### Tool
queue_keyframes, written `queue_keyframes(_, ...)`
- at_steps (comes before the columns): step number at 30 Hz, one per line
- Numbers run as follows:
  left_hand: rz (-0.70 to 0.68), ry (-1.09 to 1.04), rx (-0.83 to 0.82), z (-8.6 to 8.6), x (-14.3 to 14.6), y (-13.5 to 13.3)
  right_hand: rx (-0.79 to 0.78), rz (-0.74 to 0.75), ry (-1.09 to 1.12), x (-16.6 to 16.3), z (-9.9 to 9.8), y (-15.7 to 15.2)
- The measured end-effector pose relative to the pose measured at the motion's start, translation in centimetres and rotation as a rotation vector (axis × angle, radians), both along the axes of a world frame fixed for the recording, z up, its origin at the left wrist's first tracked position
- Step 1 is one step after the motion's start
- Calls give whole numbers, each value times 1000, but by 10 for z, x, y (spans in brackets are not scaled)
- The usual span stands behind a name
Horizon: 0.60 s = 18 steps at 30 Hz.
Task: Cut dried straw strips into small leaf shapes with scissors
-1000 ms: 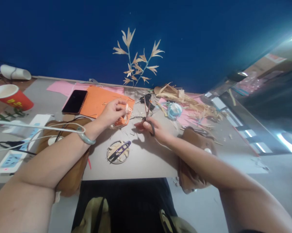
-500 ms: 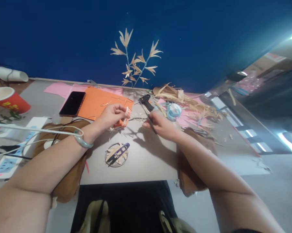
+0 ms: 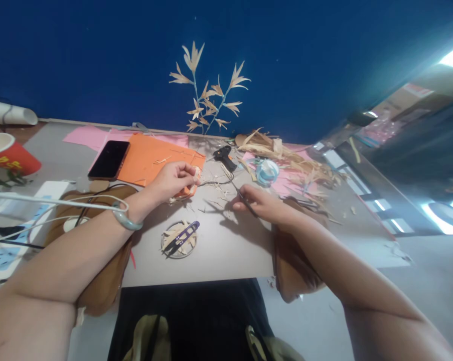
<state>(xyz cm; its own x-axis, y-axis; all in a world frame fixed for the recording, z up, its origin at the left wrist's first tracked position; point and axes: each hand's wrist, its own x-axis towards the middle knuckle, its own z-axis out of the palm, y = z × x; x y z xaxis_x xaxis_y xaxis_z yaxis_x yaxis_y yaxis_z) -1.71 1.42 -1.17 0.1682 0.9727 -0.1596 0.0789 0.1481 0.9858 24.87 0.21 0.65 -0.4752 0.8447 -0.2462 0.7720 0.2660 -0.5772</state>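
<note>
My left hand (image 3: 175, 179) is closed in a pinch on a small pale strip of dried husk (image 3: 197, 173), just above the near edge of an orange sheet (image 3: 143, 158). Part of the strip is hidden by my fingers. My right hand (image 3: 260, 203) is closed around slim dark tweezers (image 3: 246, 199), whose tip points up and left. Between and beyond the hands lies a black glue gun (image 3: 225, 158) with its cord. Nearer to me, purple thread snips (image 3: 181, 238) rest across a round dish (image 3: 194, 248) of husk pieces.
Behind the hands stands a branch with dried husk flowers (image 3: 211, 103). A blue tape roll (image 3: 267, 173) and a husk pile (image 3: 286, 153) lie to the right. On the left are a phone (image 3: 109, 159), a red paper cup (image 3: 15, 156), a power strip (image 3: 8, 255) and cables.
My right hand has drawn to the right and slightly toward me, carrying the tweezers away from the glue gun. The left hand keeps its pinch in nearly the same place.
</note>
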Motion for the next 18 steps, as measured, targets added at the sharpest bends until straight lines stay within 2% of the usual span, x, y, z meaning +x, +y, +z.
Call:
queue_keyframes(5,-11,14,10,0,-1,0,227,106,-60,-5,-15,-1)
queue_keyframes(10,-17,7,11,-1,-1,0,261,207,-16,-15,-20,-9)
queue_keyframes(15,-15,-7,26,-2,-1,1,327,118,-54,-17,-23,-6)
queue_keyframes(18,-15,-20,19,-3,-1,1,269,123,-4,-18,-24,-5)
